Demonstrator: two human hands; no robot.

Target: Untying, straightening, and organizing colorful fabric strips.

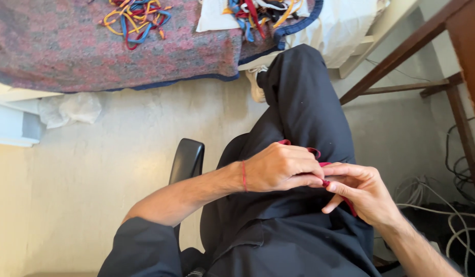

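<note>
Both the left hand [281,166] and right hand [363,192] pinched one red cord [325,180] between their fingers, while two piles of coloured cords [134,18] lay on the far bed [52,51].

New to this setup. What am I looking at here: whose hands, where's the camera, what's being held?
There is one picture, from a camera worn on a person's head, looking down at their own lap. They sit in a chair with a black armrest, in dark trousers. The left hand and right hand meet over the thigh, both pinching a thin red cord. Ahead, a mottled reddish blanket carries one pile of coloured cords, and a second pile lies partly on white cloth. Loose cables lie on the floor to the right.
</note>
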